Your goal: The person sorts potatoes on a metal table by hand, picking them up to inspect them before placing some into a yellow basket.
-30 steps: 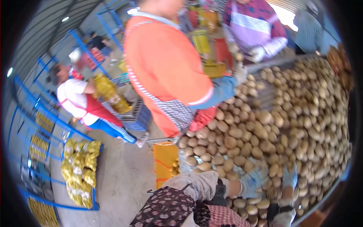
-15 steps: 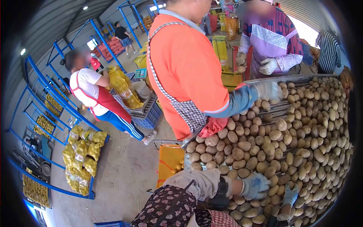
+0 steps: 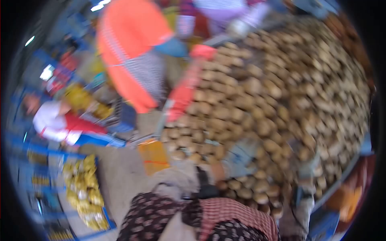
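Motion blur smears the whole head view. My left hand [image 3: 240,157], in a pale blue-and-white glove, lies over the potatoes [image 3: 265,124] near the middle of the sorting table. Its fingers are too smeared to show whether they grip a potato. My right hand [image 3: 309,165], also gloved, is farther right, at the potatoes near the table's right-hand edge. Its fingers are blurred too, so a held potato cannot be made out. Between my two forearms lies a cluster of potatoes [image 3: 257,188], close to my checked apron [image 3: 237,215].
A co-worker in an orange top [image 3: 132,36] leans at the table's far left side. Another person in a purple apron [image 3: 221,6] stands across. An orange crate or bag [image 3: 154,156] is at the left edge; filled yellow sacks [image 3: 83,190] lie farther left.
My view has swung right and down, blurring everything. The orange-clad co-worker appears farther left and upper. My hands have moved apart slightly less than the background, still over the potatoes.
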Demonstrator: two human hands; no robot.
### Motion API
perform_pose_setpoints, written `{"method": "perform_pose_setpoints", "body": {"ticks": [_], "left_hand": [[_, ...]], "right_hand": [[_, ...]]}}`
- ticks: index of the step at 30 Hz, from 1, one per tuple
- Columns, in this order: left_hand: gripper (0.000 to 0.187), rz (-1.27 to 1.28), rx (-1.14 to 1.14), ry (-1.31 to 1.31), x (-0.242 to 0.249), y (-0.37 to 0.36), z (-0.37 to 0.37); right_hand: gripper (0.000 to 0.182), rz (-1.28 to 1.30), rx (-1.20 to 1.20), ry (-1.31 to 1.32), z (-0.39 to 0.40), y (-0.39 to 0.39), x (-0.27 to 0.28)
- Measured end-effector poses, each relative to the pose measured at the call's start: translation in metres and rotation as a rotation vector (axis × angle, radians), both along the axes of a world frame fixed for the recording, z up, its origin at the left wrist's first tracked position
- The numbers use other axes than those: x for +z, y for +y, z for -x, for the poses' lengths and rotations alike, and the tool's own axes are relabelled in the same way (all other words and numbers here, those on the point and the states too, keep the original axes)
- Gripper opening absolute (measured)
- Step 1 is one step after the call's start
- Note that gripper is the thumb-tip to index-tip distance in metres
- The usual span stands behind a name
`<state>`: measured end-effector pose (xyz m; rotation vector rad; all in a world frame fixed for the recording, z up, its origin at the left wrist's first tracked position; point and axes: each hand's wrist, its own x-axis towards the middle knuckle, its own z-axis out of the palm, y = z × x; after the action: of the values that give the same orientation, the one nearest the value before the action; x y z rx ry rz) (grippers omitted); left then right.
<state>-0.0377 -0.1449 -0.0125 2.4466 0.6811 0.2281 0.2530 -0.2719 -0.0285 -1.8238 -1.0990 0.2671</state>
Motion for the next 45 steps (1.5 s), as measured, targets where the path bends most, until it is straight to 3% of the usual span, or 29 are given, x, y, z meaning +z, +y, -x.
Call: {"method": "perform_pose_setpoints", "body": {"ticks": [2, 3, 4, 5, 6, 7, 8, 9, 11, 13, 15, 18, 20, 21, 23, 25, 26, 27, 28, 29, 30, 31, 33, 34, 37, 39, 41, 43, 45], "left_hand": [[0.057, -0.064, -0.113, -0.156, 0.002, 0.006, 0.002], [0.047, -0.055, -0.208, -0.153, 0.008, 0.017, -0.005], [0.037, -0.056, -0.285, -0.143, 0.021, 0.03, -0.014], [0.03, -0.215, -0.178, -0.234, 0.045, 0.047, -0.029], [0.033, -0.342, -0.023, -0.44, 0.04, 0.067, -0.043], [0.04, -0.592, 0.192, -0.327, 0.035, 0.084, -0.053], [0.051, -0.639, 0.331, -0.236, 0.007, 0.101, -0.063], [0.051, -0.638, 0.327, -0.235, -0.001, 0.097, -0.066], [0.057, -0.334, 0.181, -0.034, -0.012, 0.079, -0.077], [0.058, -0.368, 0.143, -0.095, -0.015, 0.041, -0.072], [0.051, -0.275, -0.087, -0.182, 0.001, 0.011, -0.063], [0.047, 0.001, -0.105, -0.473, 0.006, 0.049, -0.065], [0.046, -0.302, 0.224, -0.257, 0.031, 0.098, -0.078], [0.054, -0.681, 0.378, -0.191, 0.016, 0.129, -0.084], [0.065, -0.516, 0.582, 0.013, -0.031, 0.187, -0.095], [0.064, -0.129, 0.425, -0.043, 0.008, 0.178, -0.102], [0.056, -0.278, 0.401, -0.087, -0.004, 0.163, -0.101], [0.049, -0.088, 0.298, -0.246, -0.001, 0.143, -0.097], [0.047, -0.507, 0.257, -0.271, -0.013, 0.12, -0.094], [0.048, -0.182, 0.068, -0.232, 0.015, 0.094, -0.086], [0.042, -0.44, -0.051, -0.243, 0.013, 0.069, -0.081], [0.042, -0.439, -0.048, -0.246, 0.01, 0.064, -0.077], [0.031, -0.129, -0.102, -0.477, 0.005, 0.064, -0.071], [0.023, -0.105, 0.018, -0.51, 0.006, 0.086, -0.072], [0.051, -0.596, 0.411, -0.232, 0.005, 0.171, -0.095], [0.061, -0.376, 0.419, 0.218, -0.018, 0.218, -0.103], [0.056, -0.297, 0.418, 0.405, -0.011, 0.231, -0.113], [0.052, -0.289, 0.442, 0.335, -0.009, 0.228, -0.115], [0.039, -0.263, 0.445, 0.046, 0.008, 0.21, -0.109]], "right_hand": [[0.058, -0.309, -0.017, 1.067, -0.014, 0.013, -0.012], [0.055, -0.387, -0.074, 1.258, -0.016, 0.016, -0.014], [0.054, -0.311, -0.108, 1.256, -0.012, 0.023, -0.011], [0.053, -0.225, -0.132, 1.264, -0.004, 0.026, -0.008], [0.053, -0.176, -0.195, 1.09, 0.006, 0.027, -0.006], [0.053, -0.133, -0.237, 0.917, 0.018, 0.031, -0.004], [0.053, -0.047, -0.172, 1.003, 0.023, 0.025, -0.004], [0.053, -0.048, -0.176, 1.006, 0.027, 0.02, -0.003], [0.05, -0.048, -0.215, 1.132, 0.029, 0.013, -0.002], [0.047, -0.067, -0.205, 1.203, 0.026, 0.01, -0.004], [0.046, -0.151, -0.208, 1.333, 0.026, 0.009, -0.005], [0.047, -0.187, -0.248, 1.335, 0.018, 0.008, -0.019], [0.047, -0.206, -0.273, 1.331, 0.018, 0.011, -0.018], [0.047, -0.202, -0.285, 1.333, 0.021, 0.011, -0.015], [0.047, -0.198, -0.296, 1.327, 0.027, 0.013, -0.01], [0.047, -0.193, -0.303, 1.329, 0.03, 0.013, -0.005], [0.047, -0.191, -0.307, 1.333, 0.031, 0.013, -0.003], [0.047, -0.194, -0.307, 1.339, 0.033, 0.015, -0.001], [0.047, -0.198, -0.309, 1.355, 0.035, 0.016, 0.0], [0.047, -0.204, -0.311, 1.363, 0.036, 0.018, 0.004], [0.046, -0.204, -0.321, 1.398, 0.035, 0.018, 0.004], [0.046, -0.203, -0.319, 1.394, 0.033, 0.017, 0.001], [0.049, -0.21, -0.337, 1.32, 0.03, 0.015, -0.006], [0.049, -0.205, -0.343, 1.319, 0.032, 0.014, -0.004], [0.048, -0.21, -0.305, 1.367, 0.038, 0.017, 0.005], [0.05, -0.24, -0.319, 1.302, 0.041, 0.014, 0.003], [0.053, -0.239, -0.263, 1.32, 0.029, 0.005, -0.007], [0.057, -0.23, -0.206, 1.345, 0.032, -0.006, -0.014], [0.056, -0.594, 0.053, 0.988, 0.047, -0.007, -0.009]]}}
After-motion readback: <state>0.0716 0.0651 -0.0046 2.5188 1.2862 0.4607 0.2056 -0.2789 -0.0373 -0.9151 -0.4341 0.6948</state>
